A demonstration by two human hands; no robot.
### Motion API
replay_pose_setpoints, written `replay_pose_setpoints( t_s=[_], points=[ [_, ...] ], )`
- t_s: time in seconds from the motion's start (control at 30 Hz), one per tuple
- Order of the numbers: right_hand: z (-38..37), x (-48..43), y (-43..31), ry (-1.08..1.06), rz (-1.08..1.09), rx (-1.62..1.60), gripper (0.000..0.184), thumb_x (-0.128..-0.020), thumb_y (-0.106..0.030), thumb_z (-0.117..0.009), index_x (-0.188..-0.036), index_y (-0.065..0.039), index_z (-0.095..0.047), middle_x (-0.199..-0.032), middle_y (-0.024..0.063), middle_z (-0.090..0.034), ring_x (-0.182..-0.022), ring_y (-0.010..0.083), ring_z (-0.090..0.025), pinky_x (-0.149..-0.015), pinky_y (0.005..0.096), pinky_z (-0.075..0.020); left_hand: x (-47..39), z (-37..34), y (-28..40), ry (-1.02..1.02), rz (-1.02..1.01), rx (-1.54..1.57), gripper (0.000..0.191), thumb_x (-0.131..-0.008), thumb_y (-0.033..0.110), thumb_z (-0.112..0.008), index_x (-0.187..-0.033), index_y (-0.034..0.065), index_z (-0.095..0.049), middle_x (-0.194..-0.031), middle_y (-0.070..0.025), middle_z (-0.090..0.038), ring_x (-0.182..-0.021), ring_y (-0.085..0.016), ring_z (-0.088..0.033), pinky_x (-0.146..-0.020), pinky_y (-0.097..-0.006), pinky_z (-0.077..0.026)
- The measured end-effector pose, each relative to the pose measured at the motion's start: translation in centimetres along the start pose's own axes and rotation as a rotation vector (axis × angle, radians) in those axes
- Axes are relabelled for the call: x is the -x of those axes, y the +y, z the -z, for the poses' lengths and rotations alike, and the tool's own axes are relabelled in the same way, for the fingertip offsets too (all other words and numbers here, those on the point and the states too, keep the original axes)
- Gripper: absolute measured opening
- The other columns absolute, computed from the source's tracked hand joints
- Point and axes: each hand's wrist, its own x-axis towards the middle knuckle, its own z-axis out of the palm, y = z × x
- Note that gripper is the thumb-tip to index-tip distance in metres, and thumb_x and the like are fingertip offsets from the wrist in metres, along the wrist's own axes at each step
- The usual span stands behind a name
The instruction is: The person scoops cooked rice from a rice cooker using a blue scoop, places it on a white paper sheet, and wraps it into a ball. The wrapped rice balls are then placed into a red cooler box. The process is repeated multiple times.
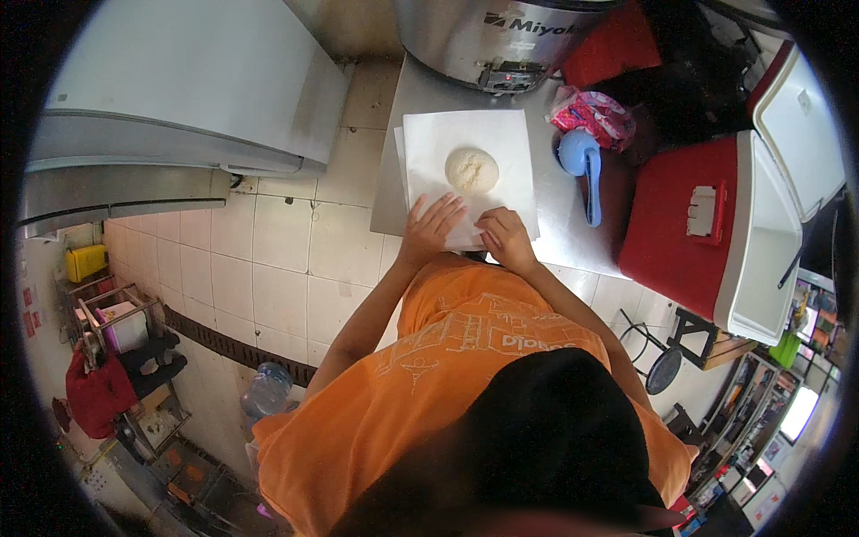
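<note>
A rounded mound of cooked white rice point(472, 170) rests on a stack of white paper sheets point(429, 137), whose edges are slightly out of line. My left hand point(435, 225) lies over the near left part of the paper, palm down and fingers apart, just short of the rice. At the near right part of the stack, my right hand point(504, 235) has its fingers bent against the paper. Whether those fingertips pinch a sheet is hard to see. Under the paper is a metal tabletop point(389, 194).
A large Miyako rice cooker point(496, 40) stands at the table's far side. To the right are a blue plastic scoop point(584, 164), a pink plastic packet point(594, 115) and a red cooler box point(678, 221) with its lid raised. A grey refrigerator point(201, 80) stands at left, beyond the tiled floor point(282, 241).
</note>
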Motion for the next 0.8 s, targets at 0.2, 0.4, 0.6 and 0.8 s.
replay_pose_setpoints(
  t_s=[0.2, 0.4, 0.6, 0.8],
  points=[
    [2.7, 0.4, 3.4, 0.196, -0.218, 0.06, 0.034, -0.063, -0.001, -0.07, -0.096, -0.009, -0.068, -0.102, 0.0088, -0.061, -0.103, 0.0269, -0.056, -0.085, 0.041, -0.0427, -0.6, 2.1, -3.5, 0.164, 0.22, 0.131, 0.022, -0.082, 0.009, -0.061, -0.102, 0.0095, -0.069, -0.096, -0.006, -0.07, -0.097, -0.021, -0.064, -0.103, -0.0468, -0.035],
    [3.0, -3.8, 7.3, 0.407, -0.667, -0.664, 0.023, -0.088, -0.023, -0.068, -0.086, 0.0, -0.069, -0.07, -0.0018, -0.06, -0.062, 0.0078, -0.051, -0.057, 0.0252, -0.0408, -4.8, -0.1, -4.3, 0.263, 0.778, 0.376, 0.023, -0.093, 0.019, -0.056, -0.085, -0.0017, -0.06, -0.069, -0.0212, -0.055, -0.062, -0.032, -0.054, -0.062, -0.0406, -0.041],
    [1.2, -2.3, 5.6, 0.451, -0.694, -0.643, 0.03, -0.092, -0.028, -0.066, -0.08, 0.0, -0.066, -0.063, -0.0041, -0.054, -0.055, 0.0054, -0.047, -0.05, 0.0235, -0.0374, -4.7, -0.5, -3.9, 0.386, 0.881, 0.334, 0.026, -0.095, 0.024, -0.056, -0.084, 0.0005, -0.059, -0.067, -0.0207, -0.055, -0.058, -0.035, -0.052, -0.057, -0.0429, -0.04],
    [-0.9, -0.3, 5.9, 0.414, -0.837, -0.62, 0.034, -0.095, -0.03, -0.062, -0.073, -0.003, -0.063, -0.057, -0.003, -0.051, -0.05, 0.0058, -0.046, -0.048, 0.0229, -0.0395, -2.1, -0.6, -2.0, 0.511, 0.606, 0.001, 0.02, -0.095, 0.022, -0.056, -0.099, 0.003, -0.062, -0.096, -0.0136, -0.063, -0.087, -0.03, -0.06, -0.078, -0.039, -0.045]
  ],
)
